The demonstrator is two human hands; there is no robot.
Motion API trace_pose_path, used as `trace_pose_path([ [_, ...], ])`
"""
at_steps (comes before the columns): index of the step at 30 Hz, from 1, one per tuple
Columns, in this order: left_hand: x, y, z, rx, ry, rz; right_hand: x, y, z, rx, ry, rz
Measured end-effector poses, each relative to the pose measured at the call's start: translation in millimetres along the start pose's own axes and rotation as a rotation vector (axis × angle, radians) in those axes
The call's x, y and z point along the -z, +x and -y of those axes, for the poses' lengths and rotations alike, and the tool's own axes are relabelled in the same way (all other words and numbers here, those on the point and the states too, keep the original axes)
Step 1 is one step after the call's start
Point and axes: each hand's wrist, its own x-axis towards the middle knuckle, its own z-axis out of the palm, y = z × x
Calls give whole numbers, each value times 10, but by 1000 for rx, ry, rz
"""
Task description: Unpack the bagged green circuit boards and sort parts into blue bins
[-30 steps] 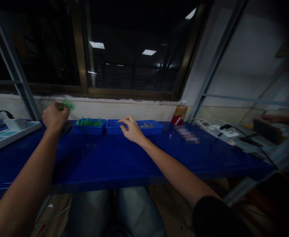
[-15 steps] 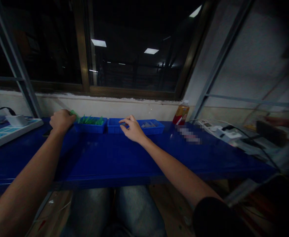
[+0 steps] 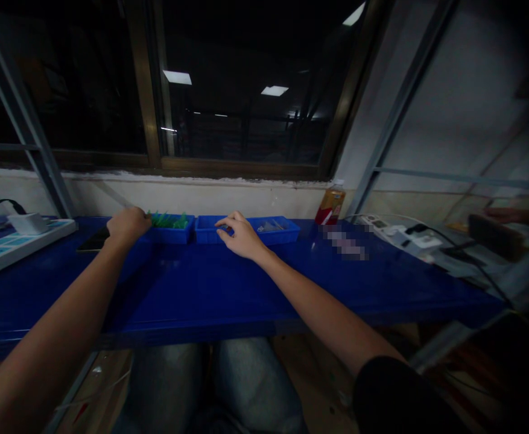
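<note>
My left hand [image 3: 129, 226] is at the left end of a blue bin [image 3: 172, 236] filled with thin green plastic pieces [image 3: 170, 220]. Its fingers are curled in at the edge of the pile, and what they grip is hidden. My right hand [image 3: 241, 237] hovers at the front of a second blue bin [image 3: 207, 235], palm inward. Its thumb and forefinger are bent towards each other with a gap between the tips, and nothing shows in them. Small clear pieces [image 3: 271, 225] lie in the right part of that bin.
A power strip [image 3: 24, 244] with a white plug lies at the left, a dark flat phone-like object [image 3: 93, 241] beside my left wrist. A drink bottle [image 3: 330, 204] stands at the back right. More cables and a strip [image 3: 409, 235] lie further right, near another person's hand [image 3: 502, 214].
My left hand has moved to the right, over the left end of the green pieces' bin, uncovering more of the dark flat object. My right hand has hardly moved.
</note>
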Motion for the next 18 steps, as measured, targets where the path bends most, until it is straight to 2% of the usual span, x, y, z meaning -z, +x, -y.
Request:
trace_pose_path([
  [4, -29, -25, -100, 2, 50, 24, 105, 71, -90, -39, -45, -35],
  [7, -56, -51, -142, -5, 31, 8, 298, 136, -302, -122, -157, -134],
  [9, -66, -64, -147, -16, 4, -34, 445, 152, -487, -245, -248, -173],
  [12, -71, -67, -163, -107, -41, -151, 606, 118, -735, -489, -367, -87],
  [15, -111, -48, -228, -228, -78, -286, 658, 51, -883, -708, -509, -56],
  [16, -138, -39, -256, -264, -86, -293, 657, 33, -913, -752, -541, -51],
  [18, -203, -22, -309, -341, -79, -219, 647, 14, -959, -801, -571, -24],
])
